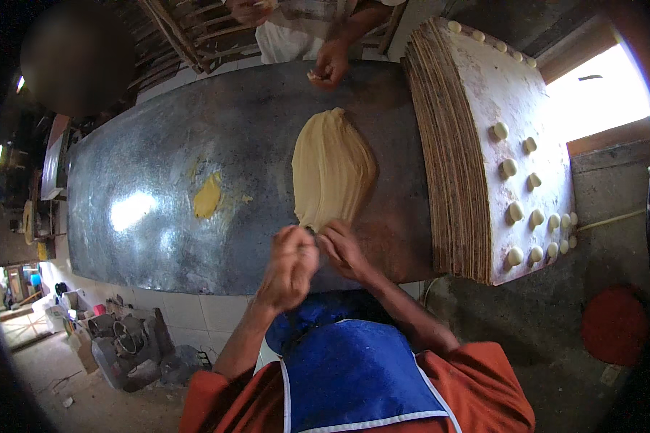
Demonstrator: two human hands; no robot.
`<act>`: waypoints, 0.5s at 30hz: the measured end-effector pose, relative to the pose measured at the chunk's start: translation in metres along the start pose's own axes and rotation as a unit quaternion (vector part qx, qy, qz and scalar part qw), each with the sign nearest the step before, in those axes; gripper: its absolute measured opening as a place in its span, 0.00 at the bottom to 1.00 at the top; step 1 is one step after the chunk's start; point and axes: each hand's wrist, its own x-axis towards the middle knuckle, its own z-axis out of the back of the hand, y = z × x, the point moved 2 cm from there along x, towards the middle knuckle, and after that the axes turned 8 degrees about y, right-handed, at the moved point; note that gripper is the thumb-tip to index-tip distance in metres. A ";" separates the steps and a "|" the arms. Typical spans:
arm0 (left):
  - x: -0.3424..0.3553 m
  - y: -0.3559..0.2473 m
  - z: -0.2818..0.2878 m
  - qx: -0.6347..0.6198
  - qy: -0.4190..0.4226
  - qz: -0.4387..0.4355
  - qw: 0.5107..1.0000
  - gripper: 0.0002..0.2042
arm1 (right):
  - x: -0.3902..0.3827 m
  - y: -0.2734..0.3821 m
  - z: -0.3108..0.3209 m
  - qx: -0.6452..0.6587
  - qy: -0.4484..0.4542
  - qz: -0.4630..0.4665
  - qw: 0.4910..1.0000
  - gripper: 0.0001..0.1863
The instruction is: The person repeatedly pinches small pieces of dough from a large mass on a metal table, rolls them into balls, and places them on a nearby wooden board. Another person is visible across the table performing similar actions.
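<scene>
A long mound of pale folded dough (332,169) lies lengthwise on the dark table (253,108). At its near end my left hand (289,263) is closed in a fist, and a small dark bit shows by its fingers; what it holds is too hidden to name. My right hand (341,249) is beside it, with curled fingers pressed together on the dough's near tip. A flat yellow smear, perhaps fat or dough (208,195), sticks to the tabletop left of the mound.
At the right, a tall stack of boards (455,159) carries several small pale dough balls (509,168) on its top. Across the table stands another person, whose hand (330,65) pinches a small piece at the far edge. Grey machinery (126,346) stands on the floor at lower left.
</scene>
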 end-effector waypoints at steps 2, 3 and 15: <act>-0.015 0.028 0.011 0.062 -0.027 0.080 0.994 0.11 | -0.038 0.009 0.033 -0.170 0.018 -0.125 0.977 0.09; -0.021 0.045 0.013 0.064 0.043 0.117 0.990 0.12 | -0.053 0.010 0.047 -0.217 0.105 -0.192 0.951 0.08; 0.004 0.117 -0.021 0.194 -0.163 0.131 0.959 0.15 | -0.030 -0.018 0.039 -0.270 0.021 -0.152 0.950 0.09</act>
